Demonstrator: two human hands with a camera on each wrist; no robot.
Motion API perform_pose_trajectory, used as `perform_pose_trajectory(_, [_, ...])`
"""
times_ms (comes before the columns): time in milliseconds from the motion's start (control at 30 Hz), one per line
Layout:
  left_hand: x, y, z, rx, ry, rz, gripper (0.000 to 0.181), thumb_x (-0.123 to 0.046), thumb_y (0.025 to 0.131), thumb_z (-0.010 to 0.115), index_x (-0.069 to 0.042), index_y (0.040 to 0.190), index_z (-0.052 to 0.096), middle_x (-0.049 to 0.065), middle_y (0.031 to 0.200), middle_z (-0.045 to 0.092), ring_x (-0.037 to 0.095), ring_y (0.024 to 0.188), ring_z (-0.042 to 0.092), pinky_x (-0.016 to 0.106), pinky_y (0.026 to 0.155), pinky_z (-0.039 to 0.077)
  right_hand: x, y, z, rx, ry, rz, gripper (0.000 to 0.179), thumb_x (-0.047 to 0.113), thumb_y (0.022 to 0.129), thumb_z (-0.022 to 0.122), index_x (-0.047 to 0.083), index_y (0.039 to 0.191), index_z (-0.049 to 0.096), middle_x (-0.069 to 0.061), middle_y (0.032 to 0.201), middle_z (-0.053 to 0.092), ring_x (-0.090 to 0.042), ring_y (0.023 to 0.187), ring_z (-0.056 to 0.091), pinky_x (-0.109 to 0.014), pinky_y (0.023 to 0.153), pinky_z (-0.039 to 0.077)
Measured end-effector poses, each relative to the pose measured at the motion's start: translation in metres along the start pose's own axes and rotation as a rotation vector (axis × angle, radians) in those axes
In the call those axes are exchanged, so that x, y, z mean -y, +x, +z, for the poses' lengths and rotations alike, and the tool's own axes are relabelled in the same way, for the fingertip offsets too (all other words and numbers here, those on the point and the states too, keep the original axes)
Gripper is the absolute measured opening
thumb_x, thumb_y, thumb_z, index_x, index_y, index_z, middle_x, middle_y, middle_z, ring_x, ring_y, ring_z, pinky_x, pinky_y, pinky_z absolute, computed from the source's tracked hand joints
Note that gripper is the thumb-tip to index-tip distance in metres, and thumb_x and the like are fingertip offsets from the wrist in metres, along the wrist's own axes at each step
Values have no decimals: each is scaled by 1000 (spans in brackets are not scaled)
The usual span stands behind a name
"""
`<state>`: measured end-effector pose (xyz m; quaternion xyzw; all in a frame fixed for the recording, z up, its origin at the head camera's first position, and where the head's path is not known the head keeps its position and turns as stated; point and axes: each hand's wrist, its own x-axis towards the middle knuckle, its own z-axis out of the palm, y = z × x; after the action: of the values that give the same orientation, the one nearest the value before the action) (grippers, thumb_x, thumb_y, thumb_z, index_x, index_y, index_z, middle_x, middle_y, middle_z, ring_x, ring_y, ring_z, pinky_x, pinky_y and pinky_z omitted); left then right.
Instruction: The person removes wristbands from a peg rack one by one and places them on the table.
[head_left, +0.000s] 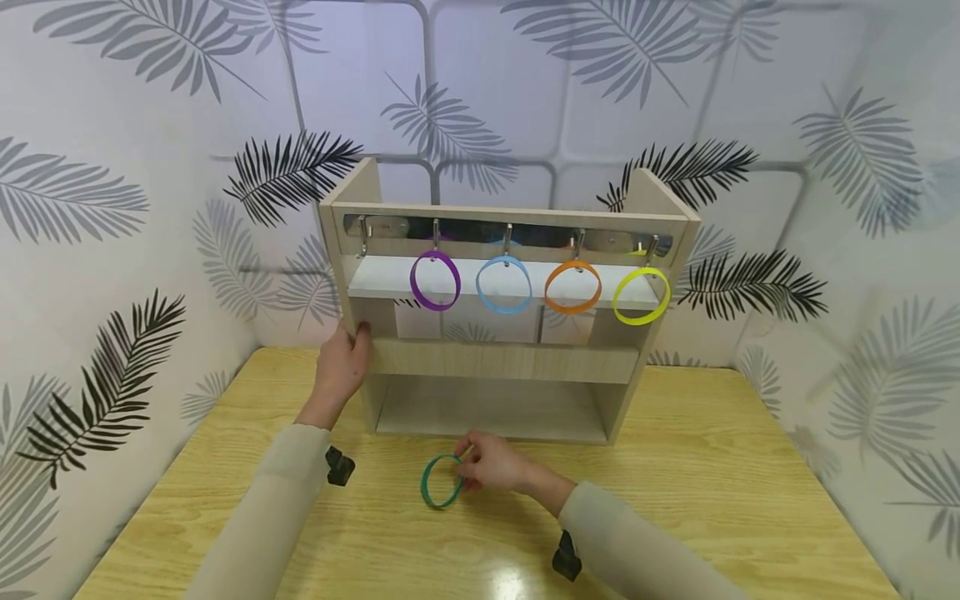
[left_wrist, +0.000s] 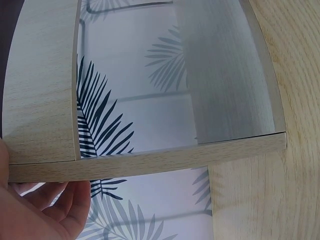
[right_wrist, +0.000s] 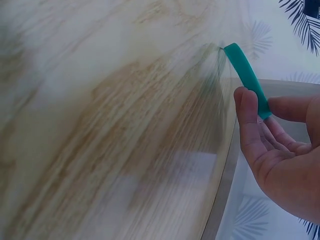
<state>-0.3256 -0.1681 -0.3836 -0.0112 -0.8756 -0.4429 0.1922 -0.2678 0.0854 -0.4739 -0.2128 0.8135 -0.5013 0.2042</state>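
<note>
A small wooden shelf unit (head_left: 502,360) stands on the table, its metal hook rail (head_left: 390,227) across the top front. My left hand (head_left: 341,367) grips its left side panel (left_wrist: 150,162), thumb on one side and fingers on the other. In front of the shelf, my right hand (head_left: 491,462) pinches a green silicone wristband (right_wrist: 242,67) between thumb and fingers. The band hangs just above the tabletop, tilted, its loop extending left of the fingertips. From the rail hang a purple wristband (head_left: 413,287), a light blue one (head_left: 504,312), an orange one (head_left: 573,312) and a yellow one (head_left: 641,322).
The leftmost hook (head_left: 363,237) on the rail is bare. Under the shelf unit lies a light wood-grain table (head_left: 712,500). Walls (head_left: 480,75) with a leaf pattern rise close behind the shelf and at both sides.
</note>
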Motion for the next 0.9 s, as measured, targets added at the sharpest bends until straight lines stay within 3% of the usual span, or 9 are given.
perform_pose_trajectory(400, [1, 1, 0, 10, 2, 11, 52, -39, 100, 32, 2, 130, 45, 30, 113, 58, 41, 92, 60, 53, 72, 48, -5, 3, 2, -6, -6, 22, 22, -1, 90, 58, -8, 110, 52, -13, 80, 63, -29, 68, 66, -35, 62, 54])
perform_pose_trajectory(900, [1, 1, 1, 1, 8, -2, 50, -38, 100, 32, 1, 128, 46, 30, 113, 59, 40, 92, 60, 53, 74, 47, -9, 13, 7, -12, -24, 19, 21, 0, 88, 59, -7, 108, 54, -12, 79, 65, -25, 65, 65, -33, 60, 54])
